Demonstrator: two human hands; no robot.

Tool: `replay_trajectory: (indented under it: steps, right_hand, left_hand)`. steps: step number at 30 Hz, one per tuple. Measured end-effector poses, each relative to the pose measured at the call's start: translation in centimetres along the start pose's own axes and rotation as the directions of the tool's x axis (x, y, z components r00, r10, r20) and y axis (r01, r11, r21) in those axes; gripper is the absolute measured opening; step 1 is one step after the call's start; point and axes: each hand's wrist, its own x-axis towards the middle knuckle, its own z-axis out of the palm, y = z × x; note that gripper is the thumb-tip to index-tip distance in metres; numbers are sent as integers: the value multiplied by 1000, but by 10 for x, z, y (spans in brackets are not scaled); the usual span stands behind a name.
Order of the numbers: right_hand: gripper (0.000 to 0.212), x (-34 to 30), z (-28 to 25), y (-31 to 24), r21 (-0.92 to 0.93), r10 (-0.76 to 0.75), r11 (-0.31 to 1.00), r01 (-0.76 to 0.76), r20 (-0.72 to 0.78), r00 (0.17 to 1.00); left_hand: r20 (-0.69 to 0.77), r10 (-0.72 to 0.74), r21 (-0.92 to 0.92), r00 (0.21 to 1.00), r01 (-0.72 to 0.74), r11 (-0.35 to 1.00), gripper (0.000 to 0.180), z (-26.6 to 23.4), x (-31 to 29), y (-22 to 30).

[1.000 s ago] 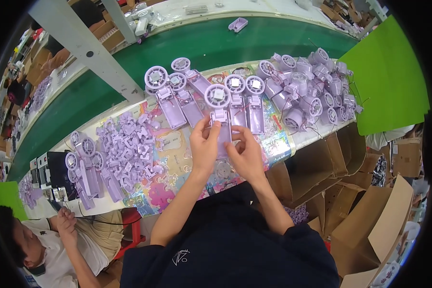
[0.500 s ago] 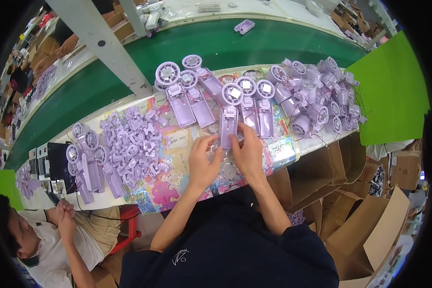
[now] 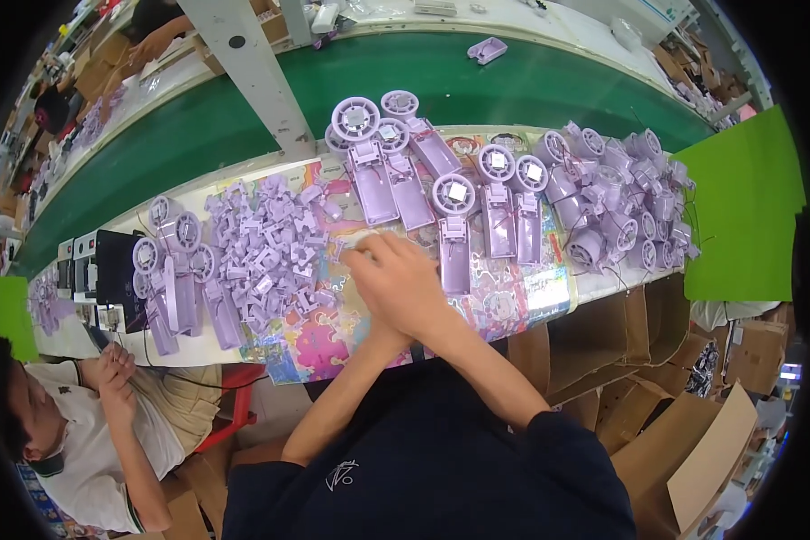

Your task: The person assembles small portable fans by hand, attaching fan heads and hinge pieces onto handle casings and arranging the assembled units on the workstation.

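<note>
My right hand (image 3: 403, 281) crosses over my left, its back upward and its fingers curled; anything inside them is hidden. Only the wrist side of my left hand (image 3: 385, 335) shows, the fingers covered by the right. Just right of my hands lies a light purple fan-shaped housing (image 3: 455, 256), a round ring head on a trough-like handle, untouched. More such housings (image 3: 498, 216) lie beside it, and others (image 3: 373, 184) beyond my hands. To the left spreads a heap of small purple plastic parts (image 3: 265, 247).
Round purple fan heads with wires (image 3: 612, 193) are piled at the right, before a green panel (image 3: 742, 207). Finished-looking housings (image 3: 180, 288) lie far left near a seated person (image 3: 81, 432). A green belt (image 3: 531, 90) runs behind; cardboard boxes (image 3: 594, 337) stand below right.
Both hands have left the nearest housing, which now lies free. My right hand has swung left across my left hand. The whole view has shifted slightly.
</note>
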Motion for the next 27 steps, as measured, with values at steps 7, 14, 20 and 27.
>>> replay_trajectory:
  steps: [7,14,20,27]
  right_hand:
    - [28,10,37,4,-309,70,950,33,317,946]
    - [21,-1,17,6,-24,93,996,-90,304,948]
    - [18,42,-49,48,259,168,954,-152,-39,985]
    - [35,122,-72,192,-43,389,919,-392,-70,919]
  left_hand:
    - [204,-240,-6,949,246,969,45,-5,3,-8]
    - [163,40,174,986,-69,982,42,-10,2,3]
    - [133,29,162,991,-50,985,20,-15,24,22]
    - [92,58,128,994,-69,989,15,-17,33,32]
